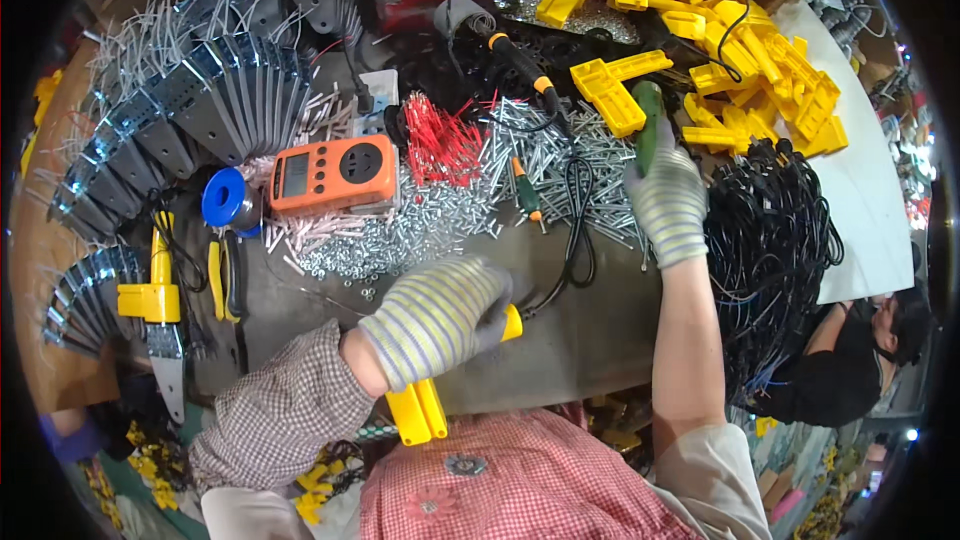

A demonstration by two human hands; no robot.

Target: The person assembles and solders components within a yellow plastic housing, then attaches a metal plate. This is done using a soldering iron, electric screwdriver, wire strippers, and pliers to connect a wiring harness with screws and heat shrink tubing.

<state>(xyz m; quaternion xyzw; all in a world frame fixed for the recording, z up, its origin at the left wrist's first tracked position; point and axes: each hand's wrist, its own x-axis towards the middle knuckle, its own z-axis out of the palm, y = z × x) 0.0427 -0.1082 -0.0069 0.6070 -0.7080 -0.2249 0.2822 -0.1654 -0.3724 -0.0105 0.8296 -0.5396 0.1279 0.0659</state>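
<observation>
Near the front edge of the table, my left hand, in a striped knit glove, is closed around a yellow plastic housing. One end of the housing sticks out below the palm and another beyond the fingers. My right hand, gloved alike, reaches out at the right with its fingers wrapped round a dark green cylindrical tool. Its working end cannot be made out. Beside that tool lie a loose yellow housing and a heap of long silver screws. A small green-and-orange screwdriver rests among the screws.
An orange meter, a blue solder spool and yellow-handled pliers are at the left, near rows of metal blades with wires. Red-sleeved parts, a soldering iron, yellow housings and black cables lie around. A person sits at right.
</observation>
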